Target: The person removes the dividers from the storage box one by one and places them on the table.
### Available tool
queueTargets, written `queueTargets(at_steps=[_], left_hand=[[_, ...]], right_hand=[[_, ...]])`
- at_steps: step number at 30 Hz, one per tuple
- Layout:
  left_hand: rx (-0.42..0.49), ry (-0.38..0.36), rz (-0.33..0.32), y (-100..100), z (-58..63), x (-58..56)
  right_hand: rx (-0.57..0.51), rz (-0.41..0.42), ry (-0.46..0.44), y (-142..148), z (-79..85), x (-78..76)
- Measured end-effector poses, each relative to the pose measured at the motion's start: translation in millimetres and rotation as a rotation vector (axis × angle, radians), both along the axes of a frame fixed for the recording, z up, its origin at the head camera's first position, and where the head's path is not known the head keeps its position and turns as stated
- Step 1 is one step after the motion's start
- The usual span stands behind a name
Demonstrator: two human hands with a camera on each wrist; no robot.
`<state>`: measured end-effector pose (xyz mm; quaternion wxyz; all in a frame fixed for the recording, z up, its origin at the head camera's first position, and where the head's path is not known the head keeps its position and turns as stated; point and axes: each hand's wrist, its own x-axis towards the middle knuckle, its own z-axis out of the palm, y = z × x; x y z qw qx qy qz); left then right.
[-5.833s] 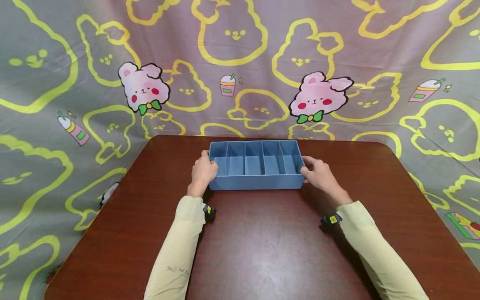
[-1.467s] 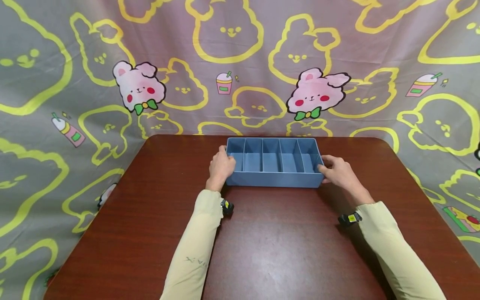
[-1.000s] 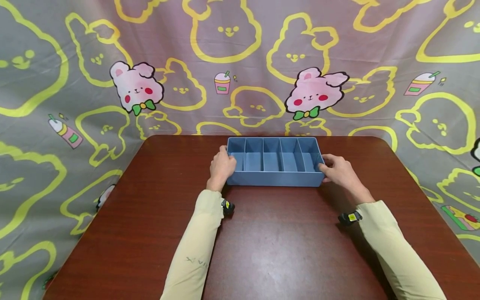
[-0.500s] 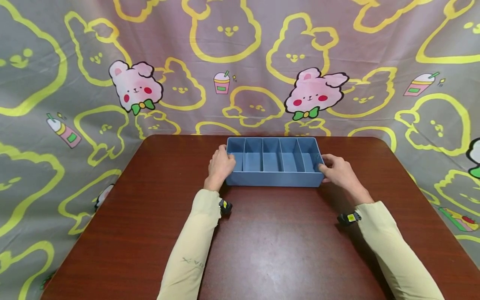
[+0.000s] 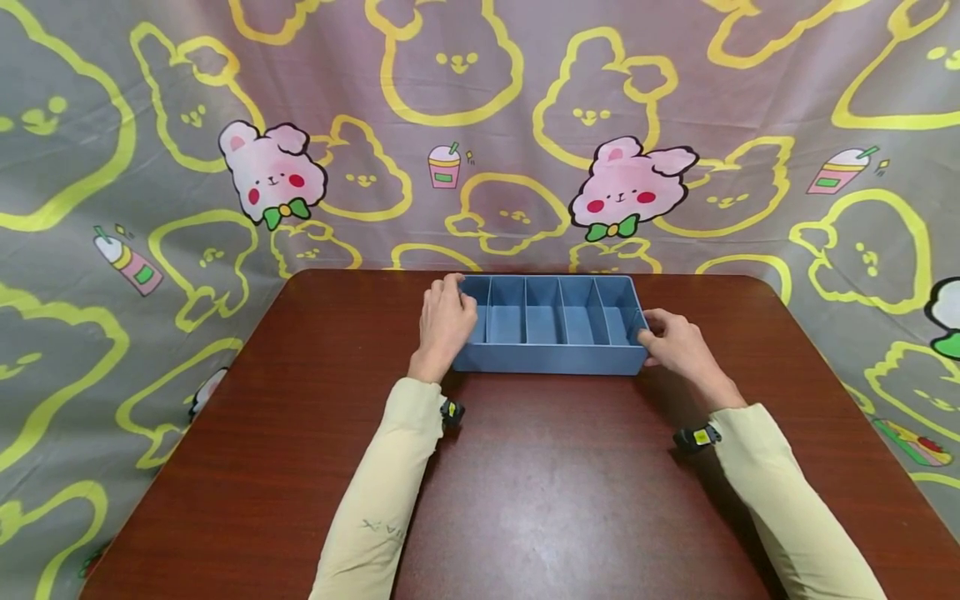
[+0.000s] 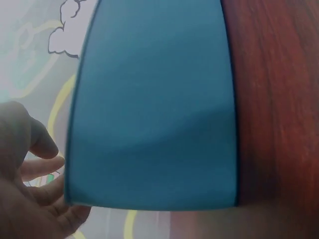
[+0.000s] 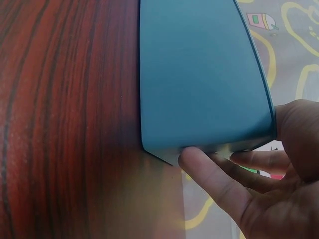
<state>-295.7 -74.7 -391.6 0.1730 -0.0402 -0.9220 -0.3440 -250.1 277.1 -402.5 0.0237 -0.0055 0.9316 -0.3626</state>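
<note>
A blue divided storage box [image 5: 547, 360] with several side-by-side compartments stands on the far part of the table. I see no items in its visible compartments. My left hand [image 5: 444, 321] is at the box's left end, near its far corner, with the fingers loosely bent. In the left wrist view the thumb [image 6: 44, 145] is apart from the box, and the other fingers are close by its edge; whether they touch is unclear. My right hand [image 5: 678, 343] grips the right end, thumb over the rim and fingers against the outer wall.
The brown wooden table [image 5: 525, 483] has rounded far corners. Behind it and along the sides hangs a patterned curtain [image 5: 517, 150], close to the table's far edge. A small black device [image 5: 452, 412] sits at the left wrist, another black device [image 5: 696, 438] at the right.
The box was moved right and slightly away earlier, then stayed still. Within the last half second my left hand has risen and loosened from the left rim. My right hand keeps its grip.
</note>
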Motion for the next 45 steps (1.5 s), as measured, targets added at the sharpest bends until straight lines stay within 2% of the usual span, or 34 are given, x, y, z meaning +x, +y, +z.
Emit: queueTargets(at_steps=[5,9,18,26,32,38,45], left_hand=[[0.014,0.049,-0.035,6.3,7.3,3.5],[0.054,0.045,-0.078,12.1,12.0,5.7],[0.078,-0.136,-0.139,21.6,14.4,7.4],[0.076,-0.280,-0.176,25.5,12.9,0.7],[0.048,-0.366,-0.171,29.2,12.0,-6.0],[-0.003,-0.404,-0.160,30.8,10.1,-9.0],[-0.017,-0.384,-0.165,28.5,7.3,-11.6]], right_hand=[[0.006,0.004,0.008,0.5,0.1,-0.4],[0.008,0.004,0.018,0.5,-0.4,-1.1],[0.008,-0.006,0.016,0.9,-3.4,-1.9],[0.004,0.002,0.017,2.9,-3.4,-1.4],[-0.001,0.000,0.017,1.4,-3.1,-1.1],[0.007,-0.006,0.015,0.7,-3.8,-1.2],[0.014,-0.005,0.014,0.7,-4.1,-1.8]])
